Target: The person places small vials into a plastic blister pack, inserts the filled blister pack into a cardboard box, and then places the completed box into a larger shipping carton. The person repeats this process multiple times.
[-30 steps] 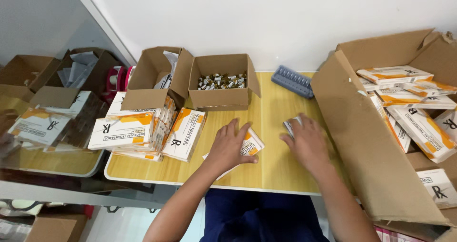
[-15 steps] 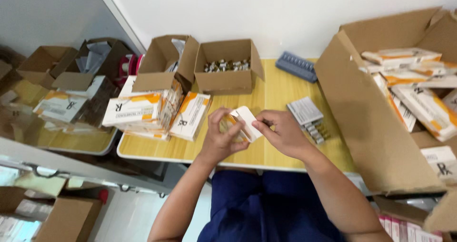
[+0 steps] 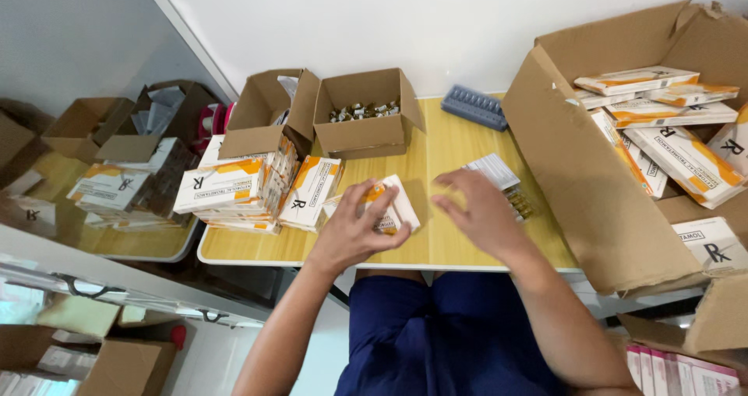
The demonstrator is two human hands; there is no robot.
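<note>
Your left hand (image 3: 352,228) grips a small white and orange carton (image 3: 387,207), fingers wrapped over its near end with the thumb under its lower edge, so the carton juts out beyond your fingertips toward the wall. It is tilted, one end flap open, and it sits low over the yellow wooden table (image 3: 448,151), in the middle of the tabletop; you cannot tell whether its far end touches the wood.

Your right hand (image 3: 481,213) holds nothing. Its fingers are spread and loose, slightly blurred, and it hovers just to the right of the carton with a clear gap between them. Just beyond that hand lie a folded white leaflet (image 3: 490,170) and a row of small brown ampoules (image 3: 520,204), both flat on the table.

To the left of the carton, a stack of matching cartons (image 3: 234,190) stands at the table's edge. Behind it are two open cardboard boxes: one with paper inside (image 3: 265,112), the other filled with small vials (image 3: 366,112). A grey-blue plastic tray (image 3: 475,106) lies near the wall. At your right, a large cardboard box (image 3: 576,170) leans open, holding more cartons.
</note>
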